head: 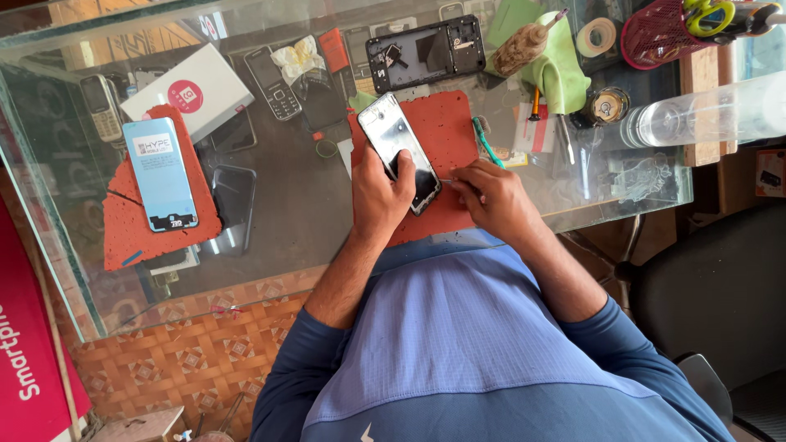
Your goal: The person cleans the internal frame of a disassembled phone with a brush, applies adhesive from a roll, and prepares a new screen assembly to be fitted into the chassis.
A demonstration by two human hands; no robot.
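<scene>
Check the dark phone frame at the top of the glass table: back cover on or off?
Off. The dark phone frame lies flat with its inner cavity and parts exposed, apart from both hands.

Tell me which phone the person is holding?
The shiny silver phone on the middle red mat, gripped by the left hand. The blue phone lies untouched on the other mat.

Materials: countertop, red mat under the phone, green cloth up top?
Countertop: clear glass, glossy; phones on the shelf below show through. Red mat: likely foam or rubber sponge, matte, pitted. Green cloth: soft fabric, maybe microfibre; it lies in folds.
</scene>
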